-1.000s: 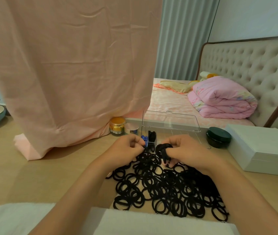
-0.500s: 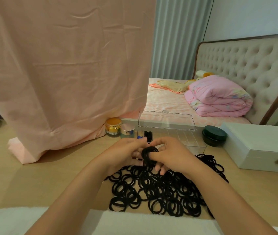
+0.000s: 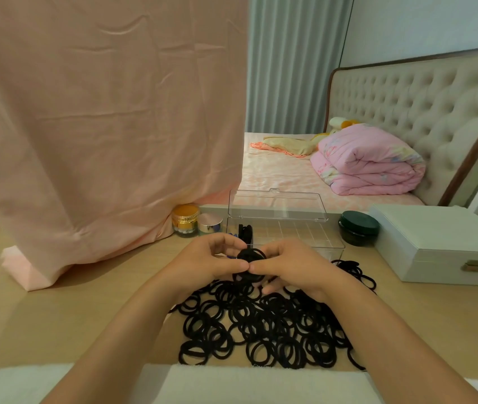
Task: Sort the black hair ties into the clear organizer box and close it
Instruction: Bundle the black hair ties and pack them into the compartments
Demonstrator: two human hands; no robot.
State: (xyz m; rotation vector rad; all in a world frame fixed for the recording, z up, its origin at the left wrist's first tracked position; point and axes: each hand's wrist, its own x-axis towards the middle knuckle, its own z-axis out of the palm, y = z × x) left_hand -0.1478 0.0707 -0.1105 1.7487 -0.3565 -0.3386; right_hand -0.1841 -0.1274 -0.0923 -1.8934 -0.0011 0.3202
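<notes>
A white towel (image 3: 232, 383) lines the near edge of the surface (image 3: 71, 310). Beyond it black hair ties (image 3: 261, 325) lie heaped, with bare room to their left. Above them, the left grip (image 3: 208, 260) and right grip (image 3: 290, 263) pinch a small bundle (image 3: 251, 255), just before the clear organizer box (image 3: 305, 237), whose lid (image 3: 275, 205) stands upright.

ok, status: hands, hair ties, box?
Left hand and right hand pinch one bundle of black elastic hair ties. Clear plastic organizer box open behind. Loose tie pile unsorted. Nothing blocking.

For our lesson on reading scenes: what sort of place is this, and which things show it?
Most likely a bedroom: a bed with a padded headboard and a folded pink quilt stands behind the table strewn with hair ties, and long curtains hang beyond.
</notes>
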